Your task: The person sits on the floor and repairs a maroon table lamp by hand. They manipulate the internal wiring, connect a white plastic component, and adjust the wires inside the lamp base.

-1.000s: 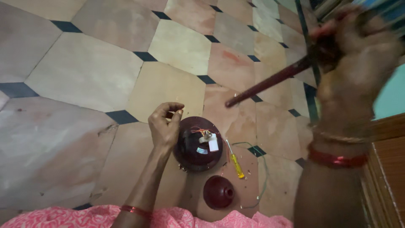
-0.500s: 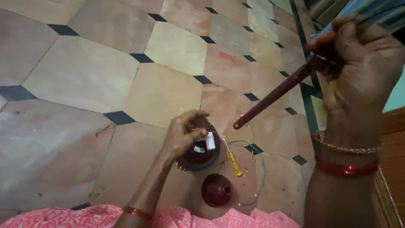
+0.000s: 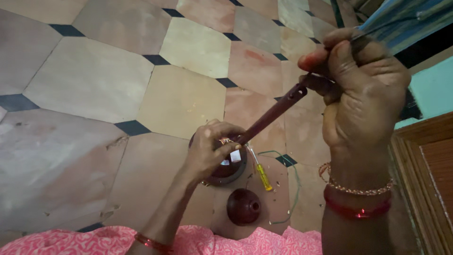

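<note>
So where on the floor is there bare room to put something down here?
Bare tiled floor spreads left of and beyond the left hand. It is crowded right of that hand: the dark round motor housing, yellow screwdriver, green wire and maroon dome cap, with the rod held above by the right hand.

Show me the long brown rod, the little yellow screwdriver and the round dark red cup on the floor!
long brown rod (image 3: 272, 115), head view, middle of its shaft.
yellow screwdriver (image 3: 263, 177), head view, on its yellow handle.
round dark red cup (image 3: 243, 206), head view, on its domed side.
</note>
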